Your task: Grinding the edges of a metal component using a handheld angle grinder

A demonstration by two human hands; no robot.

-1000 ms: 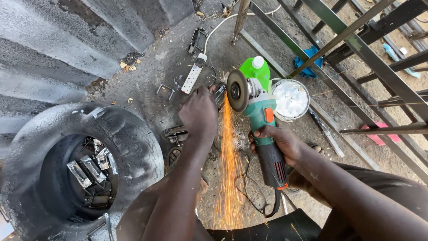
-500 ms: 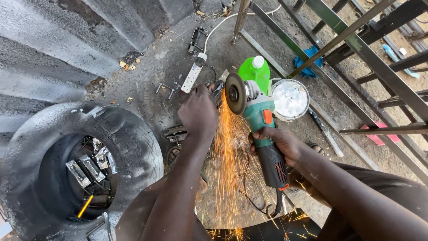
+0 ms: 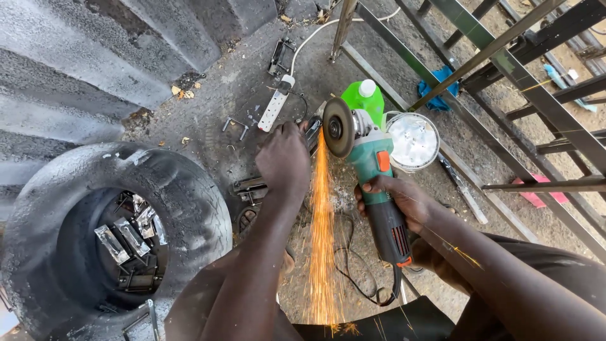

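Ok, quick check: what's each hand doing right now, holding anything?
Left hand: closed on a small metal piece against the spinning disc.
Right hand: closed around the green angle grinder.

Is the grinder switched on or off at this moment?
On: orange sparks stream down from the disc of the grinder held by the right hand.

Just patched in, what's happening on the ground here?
A person is grinding metal on the concrete floor. The right hand grips a green angle grinder, its disc throwing orange sparks back toward them. The left hand presses down on a small metal piece at the disc. A large tyre holding metal parts sits to the left.
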